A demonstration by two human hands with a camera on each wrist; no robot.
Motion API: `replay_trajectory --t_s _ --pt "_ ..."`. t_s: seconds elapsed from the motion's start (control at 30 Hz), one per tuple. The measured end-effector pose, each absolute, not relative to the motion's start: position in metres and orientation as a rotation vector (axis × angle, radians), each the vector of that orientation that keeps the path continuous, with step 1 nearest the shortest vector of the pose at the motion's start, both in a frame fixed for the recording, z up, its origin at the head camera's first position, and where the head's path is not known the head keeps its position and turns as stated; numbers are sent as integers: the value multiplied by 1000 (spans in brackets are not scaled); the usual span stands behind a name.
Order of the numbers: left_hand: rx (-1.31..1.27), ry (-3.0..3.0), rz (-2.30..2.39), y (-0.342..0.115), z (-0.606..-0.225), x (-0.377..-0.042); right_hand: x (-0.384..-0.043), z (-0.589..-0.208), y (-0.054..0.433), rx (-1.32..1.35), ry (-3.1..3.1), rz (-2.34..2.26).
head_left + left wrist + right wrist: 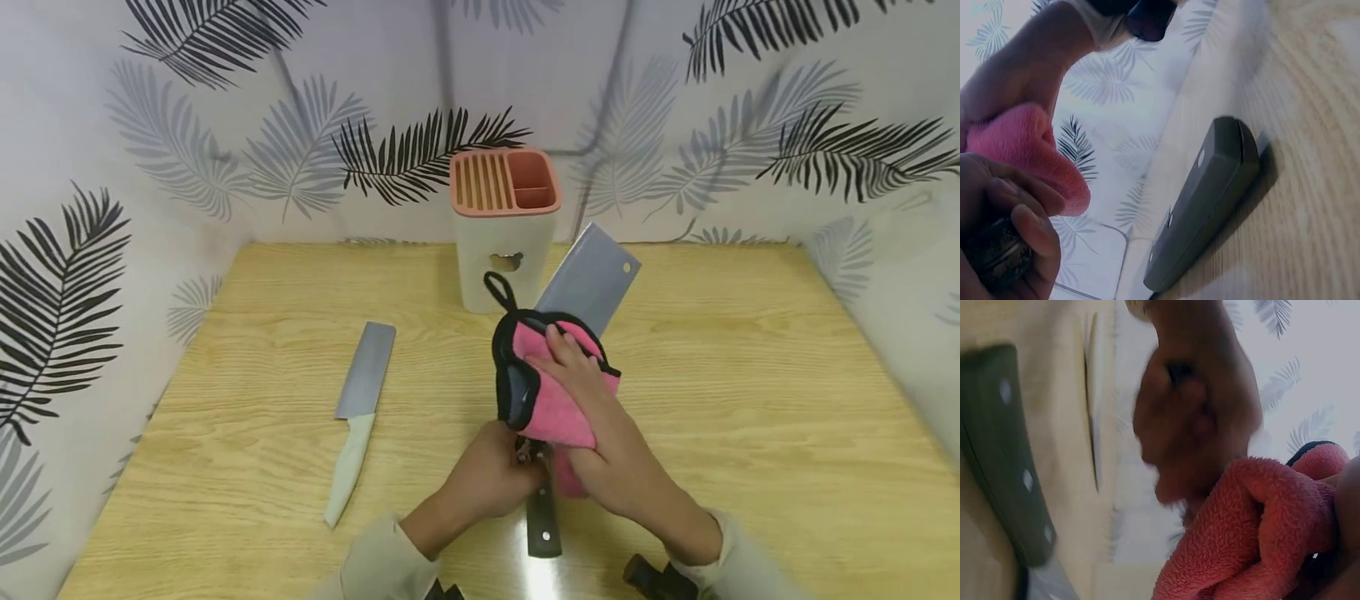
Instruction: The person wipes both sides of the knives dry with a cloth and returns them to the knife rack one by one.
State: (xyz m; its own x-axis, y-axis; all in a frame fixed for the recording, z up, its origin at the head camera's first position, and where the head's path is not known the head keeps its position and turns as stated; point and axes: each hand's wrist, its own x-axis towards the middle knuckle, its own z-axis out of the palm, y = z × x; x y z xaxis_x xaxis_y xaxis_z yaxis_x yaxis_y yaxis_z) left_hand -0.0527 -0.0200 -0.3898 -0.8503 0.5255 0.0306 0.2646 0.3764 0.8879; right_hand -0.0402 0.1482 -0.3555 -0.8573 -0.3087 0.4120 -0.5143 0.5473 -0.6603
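My left hand (491, 471) grips a dark, rounded handle (999, 255) whose end shows between the curled fingers. What that handle belongs to is hidden by the cloth. My right hand (600, 417) holds a folded pink cloth (558, 408) with black trim and a hanging loop, just beyond the left hand. Below both hands, a dark riveted knife handle (543, 525) lies on the table, also large in the left wrist view. Beyond the cloth, a broad cleaver blade (592, 279) with a small hole sticks out to the upper right.
A second knife (363, 375) with a pale green handle lies to the left on the wooden table (750, 375). At the back stands a white knife block (487, 267) with a slotted orange top. Leaf-patterned sheeting (300, 125) surrounds the table on the back and sides.
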Motion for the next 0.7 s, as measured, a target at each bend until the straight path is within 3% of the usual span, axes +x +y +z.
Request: replay_trajectory --t_s 0.4,0.57,0.7 --pt "742 2243 1395 -16 -392 -41 -90 -314 207 172 -2569 1224" --pt "712 2162 1389 -18 -395 -36 -101 -302 229 -223 -2203 1673" --pt "618 2013 1488 -16 -396 -36 -83 -289 229 -152 -1790 1818"
